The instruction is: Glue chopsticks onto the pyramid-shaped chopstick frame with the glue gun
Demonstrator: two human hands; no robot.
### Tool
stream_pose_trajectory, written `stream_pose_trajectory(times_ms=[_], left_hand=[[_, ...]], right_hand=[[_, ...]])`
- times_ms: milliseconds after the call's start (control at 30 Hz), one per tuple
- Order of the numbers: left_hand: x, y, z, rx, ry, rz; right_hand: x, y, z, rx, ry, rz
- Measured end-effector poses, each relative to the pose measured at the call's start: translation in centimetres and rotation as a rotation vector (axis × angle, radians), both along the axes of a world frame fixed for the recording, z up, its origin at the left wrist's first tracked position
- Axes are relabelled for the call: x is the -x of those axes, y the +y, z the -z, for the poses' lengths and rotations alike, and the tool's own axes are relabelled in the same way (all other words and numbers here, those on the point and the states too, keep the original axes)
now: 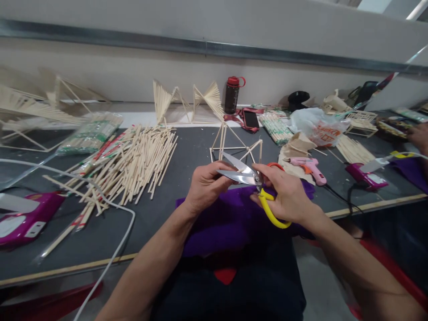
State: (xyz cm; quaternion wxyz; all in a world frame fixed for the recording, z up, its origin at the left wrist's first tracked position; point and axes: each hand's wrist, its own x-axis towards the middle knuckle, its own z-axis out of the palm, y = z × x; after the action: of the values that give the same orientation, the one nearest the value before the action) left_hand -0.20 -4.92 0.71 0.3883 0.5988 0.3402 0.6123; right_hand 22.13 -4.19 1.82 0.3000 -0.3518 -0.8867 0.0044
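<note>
My right hand [287,196] grips the yellow and orange handles of a pair of scissors [242,173], whose steel blades are parted and point left. My left hand [205,185] is closed in a pinch right at the blades; what it pinches is too small to make out. Both hands hover over a purple cloth [227,223] on my lap at the table's front edge. Just behind them stands a small frame of wooden sticks [234,149].
A loose heap of wooden sticks [133,162] lies left on the dark table [160,214]. Pink glue guns [309,167] [20,220], a white cable [113,209], stick fan models [187,102], a bottle [232,94], a phone [250,119] and a plastic bag [317,127] surround it. Another person's hand [419,136] shows far right.
</note>
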Motion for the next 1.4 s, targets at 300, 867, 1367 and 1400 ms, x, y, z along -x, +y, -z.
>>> stream_pose_trajectory(times_ms=[300,867,1367,1400], left_hand=[[0.0,-0.6,-0.2,0.026,0.035,0.066],[-0.4,-0.7,-0.5,0.042,0.147,-0.007],[-0.3,-0.3,-0.2,-0.014,0.117,0.047],[-0.3,-0.3,-0.1,-0.009,0.113,0.044]], right_hand=[[0.0,-0.9,-1.2,0.036,-0.042,0.012],[-0.5,0.0,0.2,0.077,-0.019,-0.060],[-0.6,0.3,0.2,0.072,-0.040,-0.019],[-0.7,0.3,0.3,0.066,-0.041,-0.017]])
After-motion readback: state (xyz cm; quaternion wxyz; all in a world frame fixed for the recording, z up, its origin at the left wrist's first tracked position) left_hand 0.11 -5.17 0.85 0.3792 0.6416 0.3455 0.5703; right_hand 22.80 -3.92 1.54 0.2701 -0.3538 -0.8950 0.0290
